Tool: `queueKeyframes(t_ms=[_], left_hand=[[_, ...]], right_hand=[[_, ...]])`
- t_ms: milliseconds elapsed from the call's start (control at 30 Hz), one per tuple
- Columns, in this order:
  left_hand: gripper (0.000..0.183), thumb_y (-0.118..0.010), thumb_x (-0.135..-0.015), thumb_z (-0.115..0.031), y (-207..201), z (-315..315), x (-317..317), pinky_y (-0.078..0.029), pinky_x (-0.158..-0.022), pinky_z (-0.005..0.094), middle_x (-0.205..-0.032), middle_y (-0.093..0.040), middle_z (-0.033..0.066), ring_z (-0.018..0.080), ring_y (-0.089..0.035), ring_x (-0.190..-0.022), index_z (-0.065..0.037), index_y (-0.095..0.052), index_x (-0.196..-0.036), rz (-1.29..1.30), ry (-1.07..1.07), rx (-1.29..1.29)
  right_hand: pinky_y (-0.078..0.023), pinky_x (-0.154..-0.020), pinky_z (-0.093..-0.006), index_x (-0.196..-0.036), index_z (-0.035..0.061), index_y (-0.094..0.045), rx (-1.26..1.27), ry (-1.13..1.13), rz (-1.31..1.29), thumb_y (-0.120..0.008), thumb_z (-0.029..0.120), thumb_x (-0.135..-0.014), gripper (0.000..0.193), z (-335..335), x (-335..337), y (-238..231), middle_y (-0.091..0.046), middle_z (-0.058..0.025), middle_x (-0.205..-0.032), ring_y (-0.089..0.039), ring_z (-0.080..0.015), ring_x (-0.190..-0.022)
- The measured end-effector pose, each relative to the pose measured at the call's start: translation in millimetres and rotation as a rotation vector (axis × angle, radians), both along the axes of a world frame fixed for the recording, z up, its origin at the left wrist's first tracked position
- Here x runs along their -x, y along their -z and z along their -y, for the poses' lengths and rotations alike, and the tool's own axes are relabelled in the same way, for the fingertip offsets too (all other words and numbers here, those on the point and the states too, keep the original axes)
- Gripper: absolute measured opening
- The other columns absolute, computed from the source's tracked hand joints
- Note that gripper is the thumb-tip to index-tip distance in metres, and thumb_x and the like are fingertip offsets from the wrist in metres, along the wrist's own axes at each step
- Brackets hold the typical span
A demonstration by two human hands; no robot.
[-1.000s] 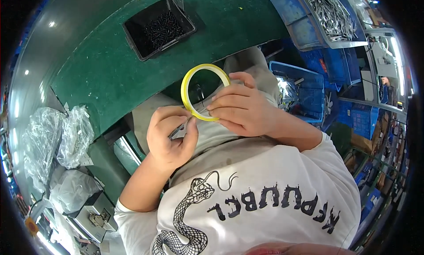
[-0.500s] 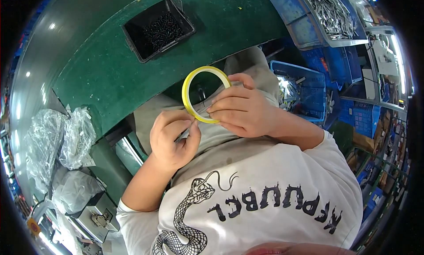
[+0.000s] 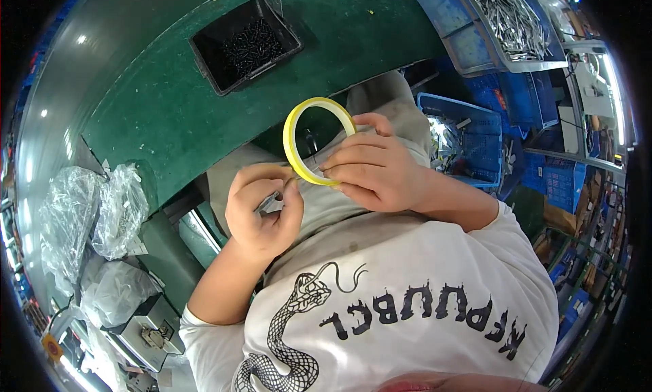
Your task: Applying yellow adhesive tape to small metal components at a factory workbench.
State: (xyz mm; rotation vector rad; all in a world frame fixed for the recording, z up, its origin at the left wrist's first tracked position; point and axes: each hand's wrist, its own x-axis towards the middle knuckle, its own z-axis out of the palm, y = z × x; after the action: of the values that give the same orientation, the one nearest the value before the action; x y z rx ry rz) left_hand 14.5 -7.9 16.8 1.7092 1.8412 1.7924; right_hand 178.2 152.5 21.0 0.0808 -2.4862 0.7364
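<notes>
A roll of yellow tape (image 3: pixel 291 142) with a white core is tilted up in front of my body. My right hand (image 3: pixel 380 166) is closed on its right side, with fingers pressed at the inner and outer rim. Close against the roll's lower left edge, my left hand (image 3: pixel 257 212) is closed in a pinch. A small grey metal-looking piece (image 3: pixel 269 201) shows between its curled fingers; its full shape is hidden. The fingertips cover the spot where they meet the tape.
A black bin (image 3: pixel 219 71) of small black parts stands on the green table (image 3: pixel 170 120). Clear plastic bags (image 3: pixel 122 212) and a grey box (image 3: pixel 146 338) lie to the left. At right are a blue crate (image 3: pixel 483 144) and a bin of metal strips (image 3: pixel 509 25).
My left hand has drawn slightly left, and the grey piece in its fingers now shows. The tape roll has tilted and risen a little in my right hand.
</notes>
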Motion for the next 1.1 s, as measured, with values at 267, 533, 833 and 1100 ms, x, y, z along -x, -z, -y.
queueKeyframes(t_ms=[267, 533, 833, 1100], left_hand=[[0.044, -0.076, -0.072, 0.011, 7.1, 2.0, 1.0, -0.053, -0.063, 0.0330, -0.089, -0.069, 0.0159, 0.0268, -0.068, -0.073, -0.004, -0.049, -0.103, -0.041, -0.024, -0.031], [0.047, -0.077, -0.069, 0.011, 4.6, 0.2, 4.5, -0.052, -0.061, 0.0338, -0.088, -0.069, 0.0125, 0.0268, -0.067, -0.072, -0.004, -0.050, -0.105, -0.130, -0.020, 0.074], [0.044, -0.077, -0.070, 0.010, 3.7, 0.1, -0.7, -0.053, -0.057, 0.0299, -0.089, -0.068, 0.0125, 0.0237, -0.066, -0.067, -0.004, -0.049, -0.102, -0.117, 0.011, 0.117], [0.039, -0.075, -0.076, 0.009, 0.6, 1.6, -1.5, -0.055, -0.064, 0.0279, -0.092, -0.069, 0.0167, 0.0209, -0.069, -0.074, -0.005, -0.046, -0.098, -0.128, 0.066, 0.172]], right_hand=[[-0.040, -0.097, -0.0509, -0.099, 0.0107, -0.067, -0.079, 0.008, 0.020, -0.072, 0.013, -0.078, 0.022, 1.3, 0.7, -2.3, -0.068, 0.0004, -0.109, -0.065, -0.0180, -0.093], [-0.039, -0.097, -0.0505, -0.098, 0.0106, -0.067, -0.161, 0.039, 0.034, -0.071, 0.013, -0.080, 0.018, 1.0, -0.7, -2.2, -0.069, 0.0008, -0.109, -0.064, -0.0167, -0.094], [-0.039, -0.099, -0.0531, -0.096, 0.0089, -0.069, -0.206, 0.023, 0.077, -0.072, 0.010, -0.078, 0.018, 3.5, -5.1, -0.5, -0.070, -0.0002, -0.107, -0.065, -0.0156, -0.092], [-0.049, -0.090, -0.0400, -0.097, 0.0022, -0.066, -0.054, -0.081, 0.038, -0.072, 0.006, -0.075, 0.023, 14.0, -7.0, 5.4, -0.069, -0.0084, -0.109, -0.064, -0.0214, -0.088]])
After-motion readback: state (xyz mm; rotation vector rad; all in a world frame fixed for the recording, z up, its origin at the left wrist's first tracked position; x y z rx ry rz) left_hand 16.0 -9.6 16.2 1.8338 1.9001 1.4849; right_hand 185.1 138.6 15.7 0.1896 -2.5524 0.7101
